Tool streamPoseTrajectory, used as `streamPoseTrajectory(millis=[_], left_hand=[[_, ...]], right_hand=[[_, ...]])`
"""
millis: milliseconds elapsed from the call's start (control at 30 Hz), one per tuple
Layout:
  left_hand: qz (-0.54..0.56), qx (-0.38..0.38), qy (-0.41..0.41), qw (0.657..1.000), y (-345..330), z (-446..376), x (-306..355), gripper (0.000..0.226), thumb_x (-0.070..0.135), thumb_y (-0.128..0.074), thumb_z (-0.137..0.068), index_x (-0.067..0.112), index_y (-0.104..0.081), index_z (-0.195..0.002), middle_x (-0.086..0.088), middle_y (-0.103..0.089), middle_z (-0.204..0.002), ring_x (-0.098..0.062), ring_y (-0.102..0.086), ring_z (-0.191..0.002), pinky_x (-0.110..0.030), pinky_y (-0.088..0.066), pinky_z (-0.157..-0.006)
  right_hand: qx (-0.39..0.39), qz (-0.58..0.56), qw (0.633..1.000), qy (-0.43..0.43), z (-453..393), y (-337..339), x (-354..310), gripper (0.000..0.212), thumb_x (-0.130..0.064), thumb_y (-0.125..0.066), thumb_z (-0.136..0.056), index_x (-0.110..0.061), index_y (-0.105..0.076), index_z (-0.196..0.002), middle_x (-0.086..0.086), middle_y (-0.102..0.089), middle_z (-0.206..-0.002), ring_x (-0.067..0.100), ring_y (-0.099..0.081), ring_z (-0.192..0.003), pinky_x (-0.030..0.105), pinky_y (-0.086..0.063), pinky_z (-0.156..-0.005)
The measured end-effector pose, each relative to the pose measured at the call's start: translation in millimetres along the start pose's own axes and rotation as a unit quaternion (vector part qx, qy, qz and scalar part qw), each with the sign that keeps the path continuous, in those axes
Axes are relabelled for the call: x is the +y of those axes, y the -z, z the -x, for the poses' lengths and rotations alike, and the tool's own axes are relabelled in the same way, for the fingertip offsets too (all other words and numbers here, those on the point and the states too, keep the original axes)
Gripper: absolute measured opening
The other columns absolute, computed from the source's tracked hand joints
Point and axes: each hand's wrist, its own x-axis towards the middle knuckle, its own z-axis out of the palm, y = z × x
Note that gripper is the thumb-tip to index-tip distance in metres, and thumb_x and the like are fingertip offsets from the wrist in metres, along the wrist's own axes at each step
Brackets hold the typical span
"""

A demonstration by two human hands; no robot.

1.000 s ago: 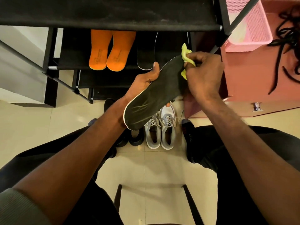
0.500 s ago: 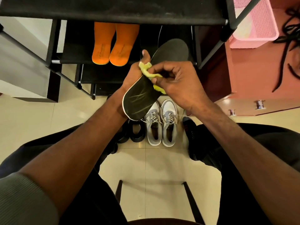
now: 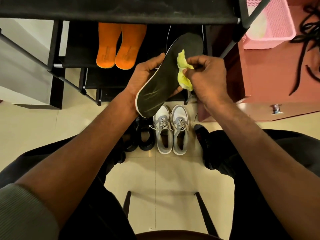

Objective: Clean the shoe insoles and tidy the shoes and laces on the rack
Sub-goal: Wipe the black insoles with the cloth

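Observation:
My left hand (image 3: 145, 77) grips a black insole (image 3: 166, 78) with a white edge by its left side, holding it slanted in front of the black shoe rack (image 3: 121, 13). A crumpled yellow cloth (image 3: 183, 71) is pinched in my right hand (image 3: 207, 78) and pressed on the insole's middle. Two orange insoles (image 3: 121, 47) lie side by side on a rack shelf behind. Another black insole (image 3: 168, 38) shows its white edge on the same shelf. A grey and white pair of sneakers (image 3: 171, 129) stands on the floor below, beside black shoes (image 3: 142, 135).
A pink mesh basket (image 3: 270, 23) and loose black laces (image 3: 308, 40) sit on the reddish cabinet (image 3: 270, 80) at the right. My socked foot (image 3: 202, 135) rests by the sneakers. Black chair legs (image 3: 204, 213) show on the tiled floor between my knees.
My right hand moved the yellow cloth from the insole's far tip down toward its heel, then back up to its middle. The insole stays in my left hand.

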Motion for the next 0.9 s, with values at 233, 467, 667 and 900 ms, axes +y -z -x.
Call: streamPoseTrajectory(millis=[233,467,667,900], left_hand=[[-0.003,-0.066,0.041,0.997,4.5,5.5,-6.1,0.046,0.04,-0.044,-0.108,0.008,-0.055,-0.139,-0.017,-0.064,-0.125,-0.033,-0.062,-0.114,-0.051,-0.044,-0.111],[0.026,-0.062,0.011,0.998,-4.6,7.6,-9.7,0.053,0.049,-0.037,-0.109,0.005,-0.062,-0.126,-0.016,-0.069,-0.117,-0.03,-0.067,-0.107,-0.047,-0.05,-0.103],[0.057,0.003,-0.013,0.998,-1.1,-1.0,-8.8,0.062,0.056,-0.033,-0.108,0.004,-0.064,-0.121,-0.021,-0.071,-0.115,-0.034,-0.07,-0.104,-0.049,-0.051,-0.104],[0.083,0.097,-0.032,0.991,4.6,-7.1,-0.1,0.077,0.067,-0.039,-0.101,-0.002,-0.066,-0.12,-0.021,-0.07,-0.119,-0.039,-0.068,-0.107,-0.052,-0.054,-0.101]], right_hand=[[0.029,0.083,0.995,0.051,1.5,-4.3,-8.2,0.017,-0.017,-0.079,-0.089,-0.024,-0.081,-0.104,-0.013,-0.076,-0.093,-0.001,-0.071,-0.082,0.015,-0.059,-0.07],[0.043,0.06,0.996,0.047,9.4,-9.8,-11.1,0.015,-0.019,-0.085,-0.084,-0.025,-0.078,-0.095,-0.012,-0.072,-0.081,-0.003,-0.067,-0.073,0.008,-0.049,-0.06],[-0.04,-0.059,0.997,-0.014,14.6,-13.2,-18.1,0.033,-0.012,-0.087,-0.076,-0.02,-0.072,-0.104,0.002,-0.074,-0.081,0.02,-0.075,-0.075,0.049,-0.064,-0.075],[-0.097,0.016,0.995,0.029,32.9,-29.7,-16.3,0.011,-0.022,-0.084,-0.083,-0.025,-0.08,-0.093,-0.011,-0.076,-0.081,0.005,-0.073,-0.079,0.045,-0.061,-0.087]])
